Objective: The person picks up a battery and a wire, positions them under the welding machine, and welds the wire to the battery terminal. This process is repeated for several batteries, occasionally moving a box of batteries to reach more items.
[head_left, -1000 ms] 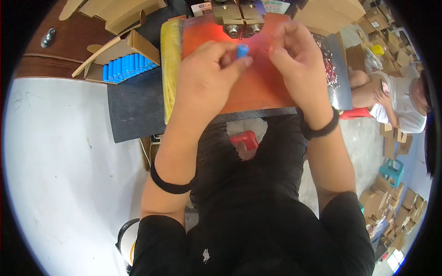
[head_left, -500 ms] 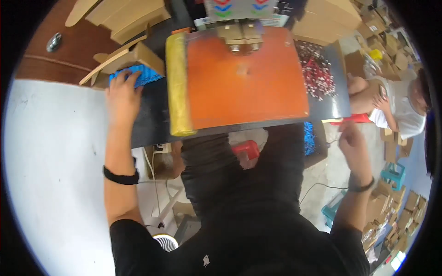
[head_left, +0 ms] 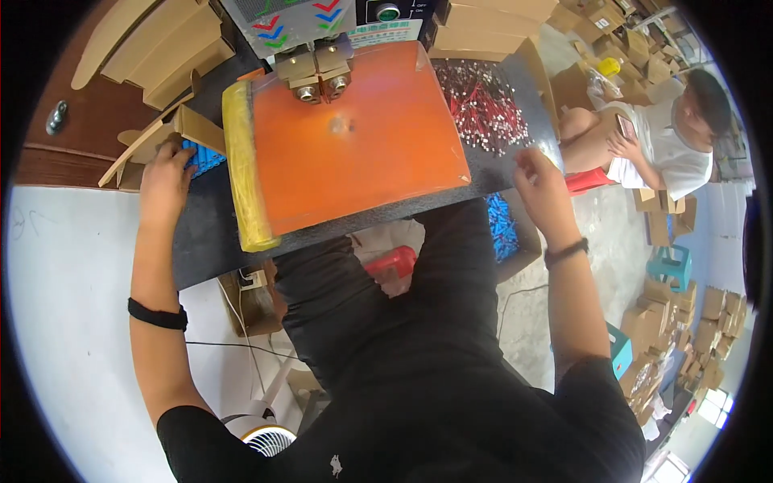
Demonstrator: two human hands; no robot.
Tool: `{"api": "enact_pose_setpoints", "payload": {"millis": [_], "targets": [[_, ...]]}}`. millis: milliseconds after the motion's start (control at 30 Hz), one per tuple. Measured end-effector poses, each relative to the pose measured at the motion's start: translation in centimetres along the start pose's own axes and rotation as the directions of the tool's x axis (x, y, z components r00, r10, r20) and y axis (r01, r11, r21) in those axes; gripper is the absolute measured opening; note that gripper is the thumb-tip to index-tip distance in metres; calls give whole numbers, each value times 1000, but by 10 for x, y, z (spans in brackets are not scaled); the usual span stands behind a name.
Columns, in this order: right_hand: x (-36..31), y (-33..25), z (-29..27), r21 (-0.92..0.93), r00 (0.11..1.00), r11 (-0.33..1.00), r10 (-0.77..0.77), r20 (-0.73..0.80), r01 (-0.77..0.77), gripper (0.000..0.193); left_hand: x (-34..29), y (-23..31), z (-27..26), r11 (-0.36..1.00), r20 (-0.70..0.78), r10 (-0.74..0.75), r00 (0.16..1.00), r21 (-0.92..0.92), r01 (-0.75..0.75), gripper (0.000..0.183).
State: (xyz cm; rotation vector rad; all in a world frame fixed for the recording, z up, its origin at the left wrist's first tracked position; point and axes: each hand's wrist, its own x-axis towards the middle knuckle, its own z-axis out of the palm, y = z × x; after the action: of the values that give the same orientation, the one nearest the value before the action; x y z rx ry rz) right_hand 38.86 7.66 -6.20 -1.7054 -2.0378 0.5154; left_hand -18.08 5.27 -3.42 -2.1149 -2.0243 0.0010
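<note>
We have our left hand (head_left: 165, 173) reaching into the cardboard box of blue cylindrical cells (head_left: 201, 155) at upper left, our right hand (head_left: 541, 181) beside the red-wired connector pile (head_left: 487, 105); nothing lies on the orange mat (head_left: 354, 157), and whether either hand grips anything we cannot tell.

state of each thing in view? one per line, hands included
left hand: reaching into the cardboard box, fingers on the blue cells
right hand: at the edge of the wire pile; grip unclear
blue cells: lying packed in the box
cardboard box: open, on the dark table
orange mat: flat, bare
wire pile: loose heap on the table
machine head: over the mat's far edge
</note>
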Motion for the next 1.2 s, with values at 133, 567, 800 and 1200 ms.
{"api": "enact_pose_setpoints", "payload": {"millis": [133,567,800,1200], "targets": [[26,-4,29,-137,987,982,-140,-83,128,23,0,-9,6,996,-16,92,996,-6,-92,29],[48,-7,44,-228,991,971,-92,-100,67,21,-25,76,-68,940,-321,-10,947,-325,-100,26],[43,-15,-2,-168,995,985,28,-94,-43,26,-2,153,-104,907,-58,192,980,-371,-200,27],[-14,-112,-42,629,984,773,31,-173,87,8,16,208,-63,348,21,-158,987,-935,75,26]]}}
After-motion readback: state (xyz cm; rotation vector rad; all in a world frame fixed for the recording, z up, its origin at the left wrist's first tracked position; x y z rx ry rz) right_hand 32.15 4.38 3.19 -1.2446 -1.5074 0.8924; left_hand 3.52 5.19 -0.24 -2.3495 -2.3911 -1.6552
